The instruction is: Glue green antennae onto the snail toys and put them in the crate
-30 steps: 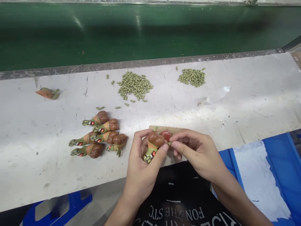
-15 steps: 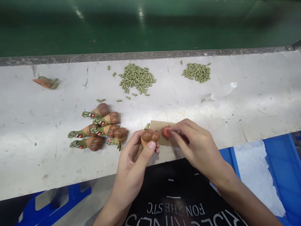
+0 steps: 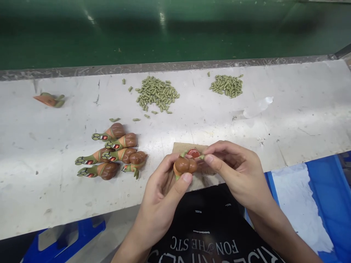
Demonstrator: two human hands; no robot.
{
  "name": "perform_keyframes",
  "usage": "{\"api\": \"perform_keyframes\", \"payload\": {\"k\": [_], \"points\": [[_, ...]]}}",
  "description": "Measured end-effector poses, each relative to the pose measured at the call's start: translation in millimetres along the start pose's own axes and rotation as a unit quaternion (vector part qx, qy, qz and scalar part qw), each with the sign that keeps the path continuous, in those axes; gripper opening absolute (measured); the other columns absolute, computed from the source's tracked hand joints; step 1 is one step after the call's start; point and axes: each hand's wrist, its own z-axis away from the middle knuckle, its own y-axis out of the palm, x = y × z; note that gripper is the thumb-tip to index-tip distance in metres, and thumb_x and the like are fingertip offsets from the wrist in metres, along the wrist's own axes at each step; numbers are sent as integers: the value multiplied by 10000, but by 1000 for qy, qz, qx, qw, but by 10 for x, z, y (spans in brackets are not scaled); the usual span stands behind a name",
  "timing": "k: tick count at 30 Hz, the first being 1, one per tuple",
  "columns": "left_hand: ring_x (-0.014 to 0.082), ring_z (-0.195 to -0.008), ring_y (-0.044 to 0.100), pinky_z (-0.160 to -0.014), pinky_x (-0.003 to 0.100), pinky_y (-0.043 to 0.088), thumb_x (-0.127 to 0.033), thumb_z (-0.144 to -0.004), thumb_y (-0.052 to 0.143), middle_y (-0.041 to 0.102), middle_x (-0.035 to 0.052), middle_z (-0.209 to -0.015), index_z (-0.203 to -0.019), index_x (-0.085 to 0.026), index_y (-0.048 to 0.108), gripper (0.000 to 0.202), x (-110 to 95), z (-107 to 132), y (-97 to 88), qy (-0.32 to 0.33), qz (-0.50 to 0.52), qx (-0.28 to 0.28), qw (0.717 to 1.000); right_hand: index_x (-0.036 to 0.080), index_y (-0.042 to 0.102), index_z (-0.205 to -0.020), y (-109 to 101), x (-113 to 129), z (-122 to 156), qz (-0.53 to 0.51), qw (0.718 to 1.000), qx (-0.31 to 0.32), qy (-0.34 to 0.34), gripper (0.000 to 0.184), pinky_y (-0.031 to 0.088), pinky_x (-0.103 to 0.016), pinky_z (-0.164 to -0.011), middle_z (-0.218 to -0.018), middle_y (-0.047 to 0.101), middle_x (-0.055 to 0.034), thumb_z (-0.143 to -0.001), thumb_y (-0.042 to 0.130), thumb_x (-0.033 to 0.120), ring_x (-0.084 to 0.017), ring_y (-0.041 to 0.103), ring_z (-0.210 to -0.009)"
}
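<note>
My left hand (image 3: 164,191) is closed round a brown and green toy figure (image 3: 185,165), held just above the near edge of the white bench (image 3: 41,175). My right hand (image 3: 236,173) pinches a small green peg (image 3: 202,157) between thumb and forefinger, right beside the figure. A small red cap (image 3: 193,153) rests on a piece of brown card (image 3: 183,147) just behind the figure. Several finished figures (image 3: 112,155) lie in a cluster to the left of my hands.
Two heaps of green pegs (image 3: 157,93) (image 3: 227,85) lie at the back of the bench. A lone orange and green part (image 3: 48,100) sits at far left. A green conveyor belt (image 3: 175,33) runs behind. A blue bin (image 3: 326,204) stands at lower right.
My right hand has lifted off the red cap and brought a green peg up beside the figure. My left hand has shifted the figure slightly to the right.
</note>
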Motion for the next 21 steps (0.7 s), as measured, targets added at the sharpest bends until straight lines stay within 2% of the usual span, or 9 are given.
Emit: {"api": "perform_keyframes", "payload": {"k": [6,10,13,16,19,21], "points": [[110,-1045,694,-939,135,570,-398,-1082,810,730,-24,-1134,-1254,-410,824,174,21,9,-5,-6,-37,-5,999,274,874,-990,4,-18,3,-22,1000,-2,5,92,763,-293,-835,-975,871,-12,-997,850,185,-204,874,-895],[125,-1125,734,-1019,155,579,-383,-1078,812,767,-25,-1150,-1229,-400,827,153,-8,-25,11,-6,-68,-11,998,276,877,-989,-1,-28,-2,-32,999,7,7,123,747,-254,-849,-973,868,4,-999,839,160,-178,870,-904],[165,-1187,754,-1049,202,602,-380,-1076,806,791,-10,-1183,-1217,-383,826,142,-35,-32,38,-10,-74,-8,997,272,870,-986,-14,-40,0,-20,1000,17,14,104,747,-277,-851,-946,853,6,-999,841,173,-185,863,-897],[181,-1174,750,-1040,226,612,-375,-1089,783,790,-2,-1210,-1227,-383,816,142,-41,-12,46,0,-105,-3,994,281,863,-1025,-47,-49,30,23,999,33,-2,99,738,-331,-898,-1009,851,-9,-1024,823,190,-207,853,-956],[173,-1148,722,-1024,205,597,-359,-1099,762,767,-1,-1207,-1238,-383,802,147,-29,9,28,24,-144,10,989,309,854,-1077,-88,-48,78,98,993,51,-50,162,702,-369,-973,-1114,845,-11,-1058,780,166,-219,819,-1073],[174,-1139,711,-1007,192,593,-360,-1100,754,759,3,-1188,-1232,-378,797,140,-25,17,15,31,-155,17,987,317,844,-1088,-110,-47,107,124,988,55,-69,186,687,-382,-989,-1119,839,-7,-1063,769,148,-220,801,-1083]]}}
